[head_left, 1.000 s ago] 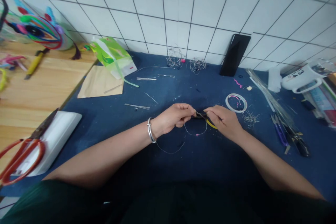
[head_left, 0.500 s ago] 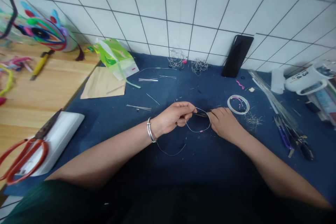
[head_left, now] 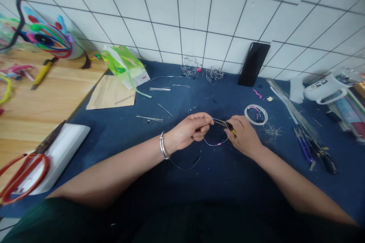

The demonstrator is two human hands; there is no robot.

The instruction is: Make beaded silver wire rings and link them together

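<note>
One thin, curved silver wire [head_left: 186, 169]: lies nearest, on the dark blue cloth [head_left: 179, 102], by the left wrist. I cannot tell if it joins the loop. If it does, the shiny silver bangle [head_left: 162, 146] could snag it and tug.
Tiny pink beads [head_left: 219, 144]: sit on the near side of the loop. If an end came loose, they could slide off.
Round loop of thin silver wire [head_left: 211, 145]: hangs between both hands. A hard pull could bend it.
Left hand [head_left: 196, 128]: thumb and finger pinch the loop's left side. If they slip, the wire could spring away.
Right hand [head_left: 243, 136]: fingers wrap round dark pliers with yellow on the handle [head_left: 229, 125]. The tips point left, close to the left fingertips; I cannot tell if they bite wire. A slip could nip skin.
Messy heap of short silver wires [head_left: 273, 132]: right of the right hand. Sharp ends could prick it.
Round whitish ring [head_left: 256, 123]: farther off, pink bits inside. A bump could scatter them.
</note>
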